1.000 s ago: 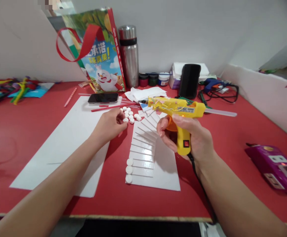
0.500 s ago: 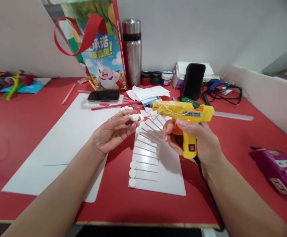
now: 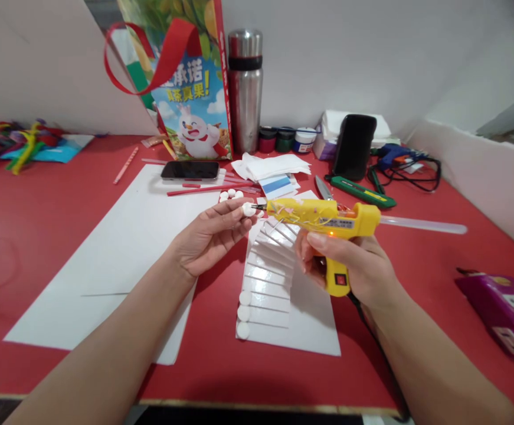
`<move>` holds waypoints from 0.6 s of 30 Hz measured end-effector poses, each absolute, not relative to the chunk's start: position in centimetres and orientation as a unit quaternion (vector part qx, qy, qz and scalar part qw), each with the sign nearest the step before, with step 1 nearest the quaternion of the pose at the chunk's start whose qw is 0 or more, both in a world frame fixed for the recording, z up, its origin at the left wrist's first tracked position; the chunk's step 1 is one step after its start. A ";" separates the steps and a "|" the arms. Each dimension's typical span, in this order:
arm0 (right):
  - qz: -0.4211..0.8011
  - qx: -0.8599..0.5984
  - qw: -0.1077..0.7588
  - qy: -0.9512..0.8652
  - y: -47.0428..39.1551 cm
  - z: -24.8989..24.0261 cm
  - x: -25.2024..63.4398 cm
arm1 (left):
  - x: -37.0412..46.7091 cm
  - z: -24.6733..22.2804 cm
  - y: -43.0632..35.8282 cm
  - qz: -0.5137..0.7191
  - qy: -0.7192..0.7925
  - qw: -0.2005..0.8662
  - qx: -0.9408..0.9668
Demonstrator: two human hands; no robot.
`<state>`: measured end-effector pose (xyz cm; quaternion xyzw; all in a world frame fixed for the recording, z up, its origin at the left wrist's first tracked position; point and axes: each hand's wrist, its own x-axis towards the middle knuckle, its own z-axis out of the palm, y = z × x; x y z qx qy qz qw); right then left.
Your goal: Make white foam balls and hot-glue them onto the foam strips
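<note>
Pinched between the fingertips of my left hand (image 3: 215, 233) is a small white disc (image 3: 248, 209). My right hand (image 3: 354, 257) grips a yellow hot glue gun (image 3: 314, 213) by its handle, a clear glue stick (image 3: 425, 224) poking out of its back and a small light glowing on its side. The gun's metal nozzle is at the disc, seemingly touching it. Below lies a white board (image 3: 314, 324) bearing a curving row of overlapping white strips (image 3: 268, 283). Three white discs (image 3: 244, 313) sit along the left ends of the nearest strips. More discs (image 3: 231, 194) lie behind my left hand.
A large white sheet (image 3: 101, 254) covers the left of the red table (image 3: 221, 366). Behind stand a phone (image 3: 190, 170), a gift bag (image 3: 195, 112), a steel flask (image 3: 245, 94) and paint jars (image 3: 285, 140). A green utility knife (image 3: 363, 192) and purple power socket (image 3: 504, 313) are on the right.
The glue gun has moved left and slightly down, bringing its nozzle to the disc in my left hand. The view has shifted slightly.
</note>
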<state>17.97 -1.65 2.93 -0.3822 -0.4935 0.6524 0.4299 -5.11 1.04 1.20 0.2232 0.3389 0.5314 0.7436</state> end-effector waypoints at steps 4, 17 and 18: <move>0.656 -0.346 0.438 -0.508 -1.3 2.5 18.1 | -5.0 1.2 0.9 0.529 0.341 0.744 0.223; 0.631 -0.365 0.420 -0.541 -1.5 3.3 17.9 | -5.3 0.7 1.1 0.520 0.329 0.753 0.233; 0.631 -0.362 0.416 -0.545 -1.4 3.3 18.0 | -5.2 0.8 1.1 0.521 0.330 0.752 0.233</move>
